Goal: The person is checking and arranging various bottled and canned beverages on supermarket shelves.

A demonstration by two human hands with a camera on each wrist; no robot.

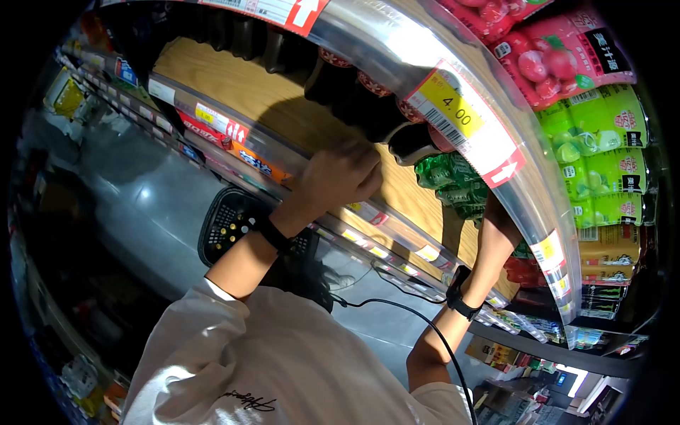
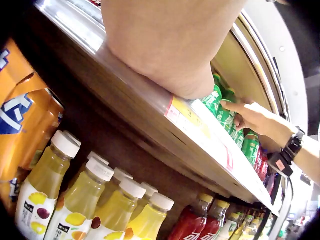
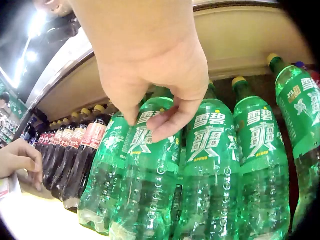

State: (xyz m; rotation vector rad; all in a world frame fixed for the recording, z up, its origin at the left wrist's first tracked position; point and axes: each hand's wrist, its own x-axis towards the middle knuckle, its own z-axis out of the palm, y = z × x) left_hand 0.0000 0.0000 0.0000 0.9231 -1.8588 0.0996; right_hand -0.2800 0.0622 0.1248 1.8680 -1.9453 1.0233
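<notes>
Several green soda bottles (image 3: 210,165) with white lettering and yellow caps stand in a row on the wooden shelf (image 1: 290,99). My right hand (image 1: 498,230) reaches in among them from the shelf's right part. In the right wrist view its thumb and fingers hold one green soda bottle (image 3: 147,175) around the upper part, hiding its cap. At the shelf's front edge is my left hand (image 1: 338,173), its fingers loosely curled with nothing in them. Dark cola bottles (image 3: 82,155) with red labels line up beside the green ones.
A clear price rail (image 1: 467,106) curves above the shelf, close to my right forearm. Below, juice bottles (image 2: 90,185) and red drink bottles (image 2: 192,217) stand on a lower shelf. A black basket (image 1: 212,230) is beneath my left arm. A cable (image 1: 397,304) hangs from my right wrist.
</notes>
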